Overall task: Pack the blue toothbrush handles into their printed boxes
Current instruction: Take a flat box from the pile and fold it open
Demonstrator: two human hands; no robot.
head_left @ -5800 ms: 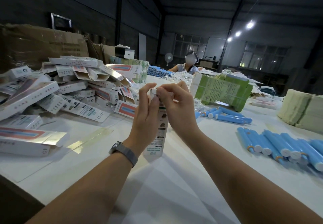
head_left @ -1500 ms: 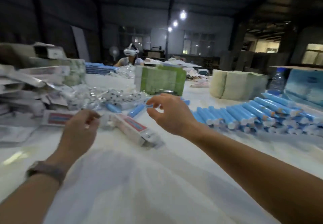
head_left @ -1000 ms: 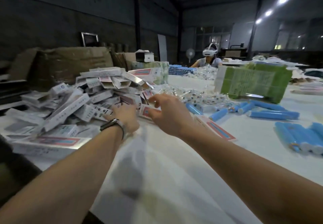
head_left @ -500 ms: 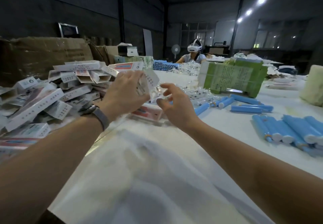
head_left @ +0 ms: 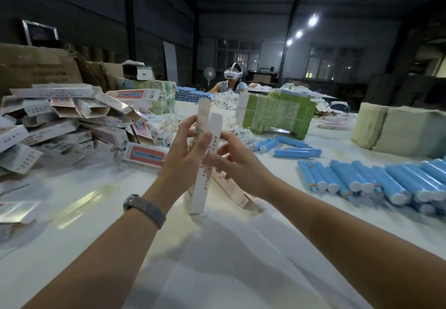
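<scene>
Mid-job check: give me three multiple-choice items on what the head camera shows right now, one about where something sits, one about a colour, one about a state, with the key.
1. Where does the big row of toothbrush handles lie on the table?
A. on the person's right
B. on the person's left
C. under the carton heap

2. What colour is the strapped bundle behind the hands?
A. red
B. green
C. black

3. How is the printed box held?
A. lying flat, untouched
B. crushed under the wristband
C. standing upright between both hands

Key:
1 A: the blue handles lie in a row to the right, while the pile of printed boxes sits to the left.
2 B: its wrapping is green.
3 C: the left hand and right hand grip it from either side, its upper end flap raised.
</scene>
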